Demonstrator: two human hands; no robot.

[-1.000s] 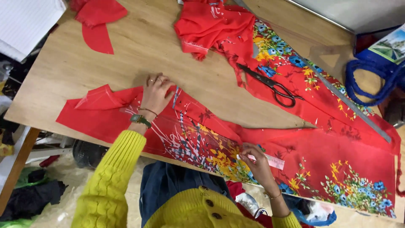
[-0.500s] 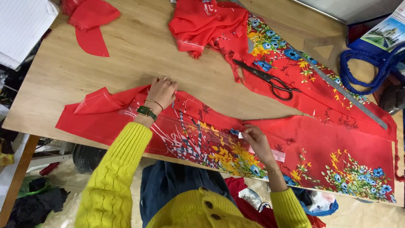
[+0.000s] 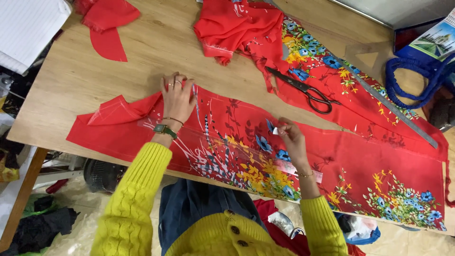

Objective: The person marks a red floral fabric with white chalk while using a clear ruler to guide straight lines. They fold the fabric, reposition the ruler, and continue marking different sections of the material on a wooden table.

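Head view: red flowered cloth pinned flat under two hands

Head view looks down on a wooden table (image 3: 142,52) with a long strip of red flowered cloth (image 3: 360,166) spread along its near edge. The strip's long axis runs from the left end, plain red and folded over, down toward the right end, where blue, yellow and green flowers crowd the near right corner of the table. It slants slightly, the right end lying nearer the person than the left.

The left hand (image 3: 177,97) lies flat on the upper edge of the strip near its left end, fingers together and pressed down on the cloth, a watch and a thin bangle at the wrist. The right hand (image 3: 291,140) rests on the middle of the strip, thumb and forefinger pinching a small pale piece (image 3: 276,131); what it is I cannot tell. Both sleeves are yellow knit.

Beyond the strip, a second red flowered length (image 3: 332,80) lies across the far right of the table, bunched at its far end. Black scissors (image 3: 303,90) rest on it, and a long metal ruler (image 3: 393,114) lies along its right edge. Red scraps (image 3: 106,23) sit at the far left corner. Right of the table stands a blue bag with rope handles (image 3: 412,80). Dark clothing (image 3: 42,223) lies on the pale floor under the left end of the table.
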